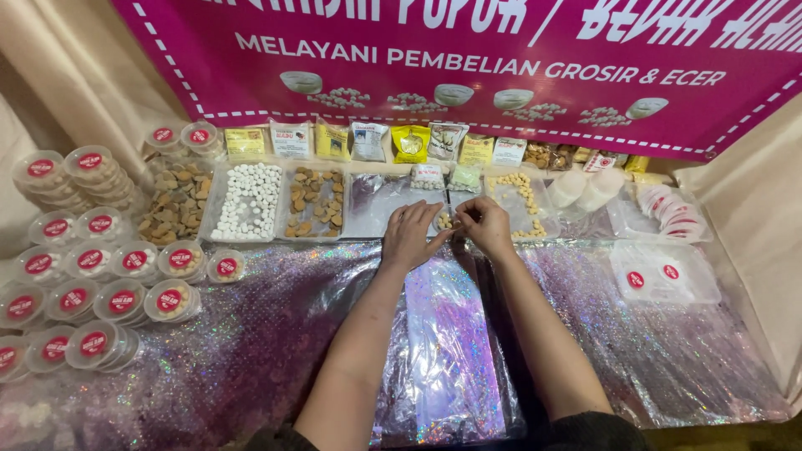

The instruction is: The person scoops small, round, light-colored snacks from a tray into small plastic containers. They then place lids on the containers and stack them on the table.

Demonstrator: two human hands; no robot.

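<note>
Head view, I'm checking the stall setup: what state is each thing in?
Left hand: open, resting on an empty clear tray.
Right hand: fingers pinched, contents unclear.
White-pellet tray: full.
Brown-piece tray: partly filled.
Round red-labelled tubs: lidded, stacked.

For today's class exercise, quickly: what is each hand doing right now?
Left hand: fingers spread, resting on clear plastic.
Right hand: fingers pinched, contents too small to tell.

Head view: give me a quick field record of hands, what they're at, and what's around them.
left hand: resting on edge of clear tray, fingers spread
right hand: fingers pinched over small pale pieces; grasp unclear
left of hands: trays of white tablets and brown chunks
far left: lidded round tubs, red labels
surface: glittery cloth
</note>
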